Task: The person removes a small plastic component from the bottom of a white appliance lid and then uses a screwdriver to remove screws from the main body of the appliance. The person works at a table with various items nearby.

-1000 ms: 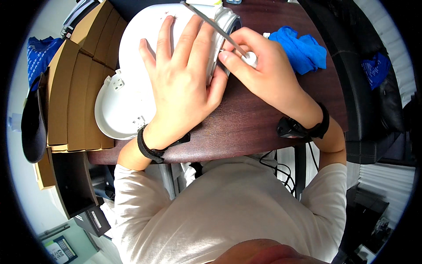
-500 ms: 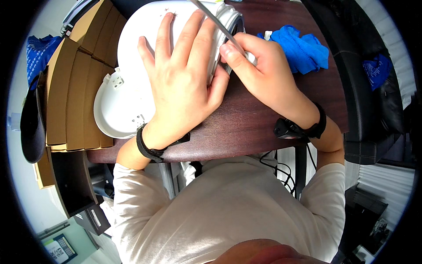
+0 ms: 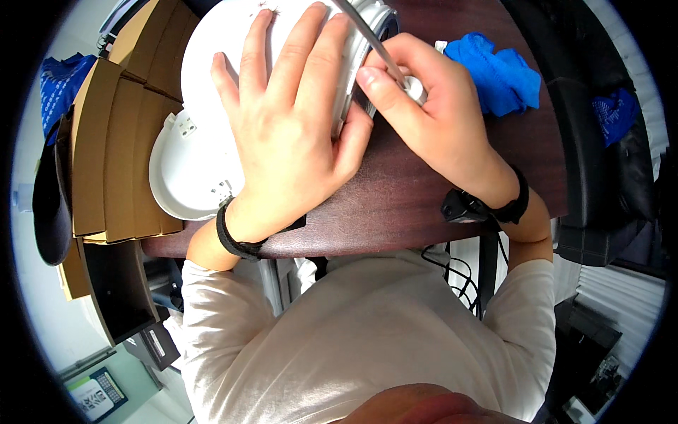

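Note:
My left hand [image 3: 286, 138] lies on a white rounded appliance casing [image 3: 205, 53], its fingers spread and its thumb along the near right edge. My right hand [image 3: 441, 106] is closed around the near end of a grey metal rod [image 3: 372, 39]. A round white piece [image 3: 415, 90] shows at that end, between thumb and palm. The rod slants up past the top edge of the picture, so its far end is out of sight. Beside the left wrist lies a shallow round white cover [image 3: 185, 173] with small fittings on its rim.
All this rests on a dark brown table [image 3: 395, 191]. A crumpled blue cloth [image 3: 494, 74] lies to the right of my right hand. Brown cardboard boxes [image 3: 123, 155] stand along the left. Black padded seating [image 3: 593, 184] borders the right side, and cables [image 3: 462, 279] hang below the table.
The right hand and the rod have shifted slightly to the right, and more of the white end piece shows. My left hand stays spread on the casing. The view has shifted a little.

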### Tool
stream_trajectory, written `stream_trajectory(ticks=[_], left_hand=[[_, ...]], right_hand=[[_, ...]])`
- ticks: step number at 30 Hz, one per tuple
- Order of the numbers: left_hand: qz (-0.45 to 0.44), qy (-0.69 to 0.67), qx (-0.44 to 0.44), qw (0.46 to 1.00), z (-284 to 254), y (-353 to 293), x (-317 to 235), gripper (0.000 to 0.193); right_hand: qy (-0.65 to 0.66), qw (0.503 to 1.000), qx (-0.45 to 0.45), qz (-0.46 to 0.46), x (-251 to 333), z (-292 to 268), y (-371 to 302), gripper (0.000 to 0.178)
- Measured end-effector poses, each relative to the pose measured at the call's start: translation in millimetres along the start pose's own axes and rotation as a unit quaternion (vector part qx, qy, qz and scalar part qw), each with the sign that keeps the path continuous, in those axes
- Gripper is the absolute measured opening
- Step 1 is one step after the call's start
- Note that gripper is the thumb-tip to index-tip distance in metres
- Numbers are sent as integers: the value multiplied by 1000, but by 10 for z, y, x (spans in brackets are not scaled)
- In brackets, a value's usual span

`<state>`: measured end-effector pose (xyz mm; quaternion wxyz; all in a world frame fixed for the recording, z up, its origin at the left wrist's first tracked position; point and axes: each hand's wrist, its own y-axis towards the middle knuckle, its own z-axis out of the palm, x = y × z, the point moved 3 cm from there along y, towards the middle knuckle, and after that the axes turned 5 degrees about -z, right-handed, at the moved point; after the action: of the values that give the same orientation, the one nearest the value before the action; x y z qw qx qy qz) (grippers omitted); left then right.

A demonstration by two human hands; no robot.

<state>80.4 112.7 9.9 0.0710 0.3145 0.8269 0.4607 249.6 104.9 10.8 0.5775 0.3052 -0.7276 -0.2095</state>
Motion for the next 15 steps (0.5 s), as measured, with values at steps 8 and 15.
stream_trajectory(ticks=[8, 15], left_hand=[[33, 31, 8, 999, -27, 41, 17, 62], [17, -6, -29, 999, 29, 3, 63, 62]], right_hand=[[-70, 997, 14, -40, 44, -72, -24, 15], [-219, 969, 52, 99, -200, -704, -105, 20]])
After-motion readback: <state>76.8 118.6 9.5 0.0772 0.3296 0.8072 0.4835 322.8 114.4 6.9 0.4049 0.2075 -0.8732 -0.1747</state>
